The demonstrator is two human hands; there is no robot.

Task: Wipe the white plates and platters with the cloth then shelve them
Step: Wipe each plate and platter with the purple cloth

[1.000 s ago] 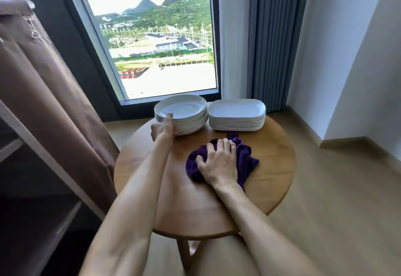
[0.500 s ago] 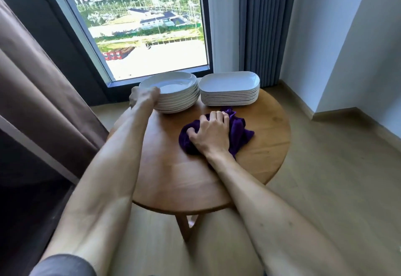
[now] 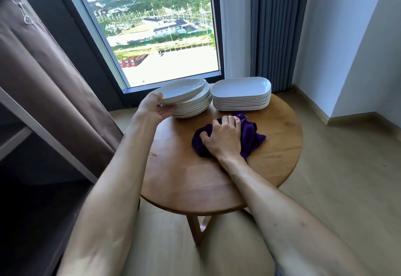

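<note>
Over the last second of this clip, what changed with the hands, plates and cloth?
The left hand, earlier resting at the edge of the round stack, now grips the top plate and tips its near side up off the stack. The right hand went from flat to curled, bunching the purple cloth. The platter stack and table stayed put.

We see the left hand (image 3: 156, 108) gripping the tilted top white round plate (image 3: 181, 91) off its stack (image 3: 193, 106) while the right hand (image 3: 224, 139) clutches the crumpled purple cloth (image 3: 250, 133) on the round wooden table (image 3: 195, 180) beside stacked white oblong platters (image 3: 241, 94).
</note>
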